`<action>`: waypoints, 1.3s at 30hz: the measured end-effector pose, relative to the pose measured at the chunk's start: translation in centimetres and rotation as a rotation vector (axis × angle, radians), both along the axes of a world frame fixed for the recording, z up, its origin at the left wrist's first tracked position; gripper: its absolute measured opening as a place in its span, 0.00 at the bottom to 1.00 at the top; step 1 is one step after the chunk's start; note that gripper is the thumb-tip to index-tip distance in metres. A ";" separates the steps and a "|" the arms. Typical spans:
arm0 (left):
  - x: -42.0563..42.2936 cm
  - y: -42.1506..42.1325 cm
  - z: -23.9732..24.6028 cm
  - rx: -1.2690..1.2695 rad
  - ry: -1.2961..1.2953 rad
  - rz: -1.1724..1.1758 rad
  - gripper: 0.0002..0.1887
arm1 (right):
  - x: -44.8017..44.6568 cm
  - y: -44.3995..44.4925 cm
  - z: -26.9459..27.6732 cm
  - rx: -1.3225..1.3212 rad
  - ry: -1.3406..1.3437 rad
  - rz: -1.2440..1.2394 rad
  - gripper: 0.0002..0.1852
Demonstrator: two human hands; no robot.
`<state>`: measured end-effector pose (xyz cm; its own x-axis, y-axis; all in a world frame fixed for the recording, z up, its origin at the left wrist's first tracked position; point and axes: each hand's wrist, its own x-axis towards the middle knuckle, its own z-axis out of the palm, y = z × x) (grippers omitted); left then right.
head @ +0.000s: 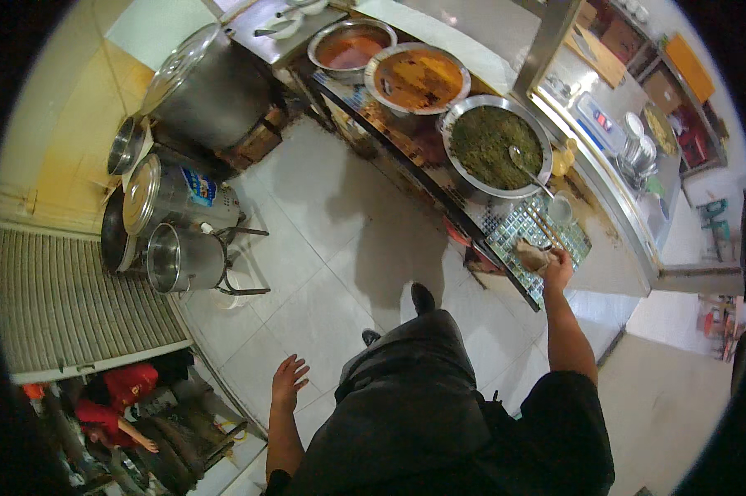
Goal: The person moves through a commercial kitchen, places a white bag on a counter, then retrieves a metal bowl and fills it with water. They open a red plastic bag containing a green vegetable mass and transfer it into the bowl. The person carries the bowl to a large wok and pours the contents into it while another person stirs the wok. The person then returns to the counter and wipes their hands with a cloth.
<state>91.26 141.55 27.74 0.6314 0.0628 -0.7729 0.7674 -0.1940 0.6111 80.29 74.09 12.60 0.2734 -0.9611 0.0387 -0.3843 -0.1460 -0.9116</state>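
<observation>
My right hand [558, 271] has its fingers closed on a crumpled, pale brown cloth [532, 255], low over the green tiled end of the counter [509, 232]. Beside it on the tiles lie a pair of wooden chopsticks [545, 227] and a small translucent cup [561, 208]. A wide metal basin of chopped dark greens [494, 146] stands just beyond, with a metal ladle [525, 162] resting in it. My left hand [290, 378] hangs over the tiled floor at my side, its fingers apart and nothing in it.
Two more basins, one of orange-red oily sauce [417, 79] and one of red liquid [352, 51], line the counter. Large steel pots [208, 93] and a metal stand [246, 233] are at the left. A person in red [115, 397] is beyond the shutter [81, 297], lower left.
</observation>
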 end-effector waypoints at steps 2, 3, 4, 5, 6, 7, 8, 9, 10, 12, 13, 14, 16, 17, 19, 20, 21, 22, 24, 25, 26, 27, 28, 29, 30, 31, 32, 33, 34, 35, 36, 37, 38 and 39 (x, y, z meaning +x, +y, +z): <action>1.2 -1.2 0.6 -0.070 -0.079 -0.024 0.28 | 2.1 2.2 1.7 0.088 -0.130 0.193 0.10; 1.7 -1.6 0.7 -0.084 -0.120 -0.030 0.27 | 3.3 3.6 2.9 0.112 -0.158 0.266 0.11; 2.3 -2.0 0.7 -0.122 -0.131 -0.027 0.28 | 4.8 5.6 4.0 0.278 -0.083 0.287 0.11; 2.9 -2.4 0.7 -0.185 -0.167 -0.056 0.28 | 6.8 8.3 5.1 0.387 0.002 0.293 0.12; 3.4 -2.7 0.8 -0.224 -0.191 -0.079 0.28 | 8.9 11.7 6.0 0.362 0.032 0.373 0.12; 3.7 -3.2 0.9 -0.269 -0.222 -0.116 0.28 | 10.8 15.4 7.1 0.300 0.081 0.444 0.12; 3.9 -3.8 1.1 -0.286 -0.224 -0.125 0.28 | 12.2 18.7 8.7 0.172 0.162 0.576 0.11; 4.2 -4.7 1.4 -0.313 -0.241 -0.156 0.28 | 13.5 22.0 10.3 0.001 0.225 0.688 0.10; 4.4 -5.5 1.7 -0.338 -0.274 -0.190 0.28 | 14.8 25.7 12.1 -0.090 0.168 0.808 0.10; 4.6 -7.4 2.5 -0.402 -0.306 -0.121 0.27 | 16.0 32.4 16.4 -0.138 0.031 1.014 0.12; 4.7 -7.9 2.8 -0.416 -0.346 -0.081 0.27 | 15.7 35.3 18.9 -0.068 -0.001 1.090 0.13; 4.8 -8.4 2.9 -0.518 -0.382 0.054 0.25 | 15.2 37.6 21.4 -0.052 -0.082 1.255 0.16; 4.8 -8.0 2.9 -0.933 -0.326 0.025 0.23 | 13.8 41.2 25.6 0.128 -0.163 1.499 0.18; 5.1 -6.7 2.8 -1.144 -0.327 -0.008 0.22 | 13.1 42.6 27.1 0.269 -0.250 1.605 0.18; 4.0 -5.6 2.1 -0.921 -0.250 0.299 0.19 | 13.1 44.9 28.1 0.723 -0.188 1.637 0.19; 3.5 -4.7 1.8 -0.998 -0.253 0.226 0.18 | 13.4 45.4 28.0 1.161 -0.106 1.573 0.19; 2.9 -4.4 1.5 -1.023 -0.239 0.236 0.17 | 13.9 46.1 27.5 1.595 -0.023 1.463 0.21; 2.2 -4.6 1.2 -1.050 -0.216 0.243 0.16 | 14.5 46.1 26.8 1.465 0.137 1.335 0.24; 1.4 -5.6 1.0 -1.111 -0.172 0.242 0.15 | 15.0 46.8 25.3 1.424 0.149 1.390 0.22; 1.3 -6.7 1.2 -1.189 -0.179 0.296 0.13 | 15.2 47.1 24.8 1.334 0.228 1.388 0.21; 1.7 -7.8 1.5 -1.331 -0.138 0.513 0.13 | 15.7 47.3 24.4 1.343 0.093 1.463 0.21; 1.8 -8.1 2.1 -1.309 -0.218 0.464 0.13 | 15.8 47.3 24.1 1.307 0.114 1.425 0.21; 2.6 -7.9 2.9 -1.285 -0.301 0.407 0.14 | 16.3 47.2 24.0 1.397 0.018 1.479 0.18; 3.4 -8.1 3.8 -1.153 -0.269 0.522 0.15 | 16.3 47.0 23.9 1.124 -0.075 1.606 0.15; 4.4 -8.2 4.6 -1.155 -0.248 0.617 0.15 | 16.5 46.6 23.9 0.814 -0.128 1.667 0.14; 5.0 -7.5 5.6 -1.191 -0.216 0.617 0.16 | 16.5 46.2 23.7 0.495 -0.229 1.723 0.14; 5.1 -7.1 6.4 -1.252 -0.216 0.576 0.17 | 16.4 45.8 23.5 0.424 -0.278 1.819 0.19; 5.1 -6.9 7.2 -1.365 -0.269 0.509 0.18 | 16.2 45.9 23.2 0.447 -0.243 1.744 0.22; 4.8 -7.4 7.8 -1.017 -0.550 0.330 0.21 | 15.9 46.0 22.8 0.498 -0.291 1.694 0.24; 4.4 -8.0 8.3 -0.735 -0.665 0.169 0.26 | 15.6 46.4 22.2 0.552 -0.340 1.642 0.27; 3.9 -9.7 8.6 -0.526 -0.631 0.126 0.28 | 15.3 46.8 21.7 0.969 -0.394 1.582 0.32; 3.5 -11.5 8.9 -0.312 -0.605 0.081 0.31 | 15.0 48.0 21.2 0.370 -0.308 1.768 0.34; 3.1 -12.8 9.3 -0.099 -0.582 0.034 0.34 | 14.8 48.9 20.7 0.640 -0.676 1.614 0.33; 3.0 -13.3 9.7 0.075 -0.589 -0.051 0.37 | 14.9 49.6 20.5 0.885 -1.039 1.412 0.33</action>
<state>94.24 128.26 37.47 0.9562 0.0619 -0.2860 0.2917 -0.2810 0.9143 95.15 123.68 33.05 0.9259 0.0510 0.3743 0.2211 0.7301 -0.6466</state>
